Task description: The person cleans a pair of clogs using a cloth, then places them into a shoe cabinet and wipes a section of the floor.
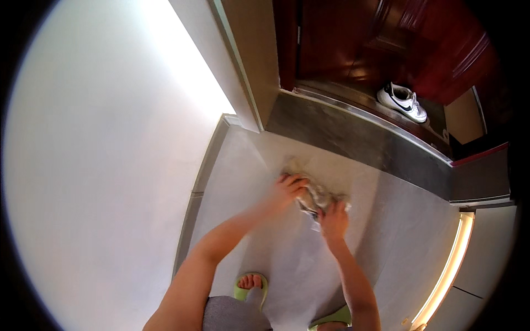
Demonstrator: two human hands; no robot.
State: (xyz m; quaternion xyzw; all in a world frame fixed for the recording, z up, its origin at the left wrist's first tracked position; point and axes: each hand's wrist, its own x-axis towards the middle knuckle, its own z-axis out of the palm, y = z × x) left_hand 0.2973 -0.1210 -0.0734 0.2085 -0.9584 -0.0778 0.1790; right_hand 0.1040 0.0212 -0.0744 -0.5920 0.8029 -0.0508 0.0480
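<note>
A crumpled, mottled grey-and-beige rag [313,197] is bunched low at the grey tiled floor, with blurred edges. My left hand [291,187] grips its left part, the fingers curled over it. On its near right end, my right hand [334,218] has its fingers closed around the cloth. The fingertips are partly lost in the folds. Whether the whole rag lies flat on the floor I cannot tell.
Ahead, a grey step [359,132] rises to a dark red door [353,44]. On the sill stands a white sneaker [402,102]. A white wall [105,165] runs along the left, a lit strip [450,267] along the right. My feet wear green slippers [264,287].
</note>
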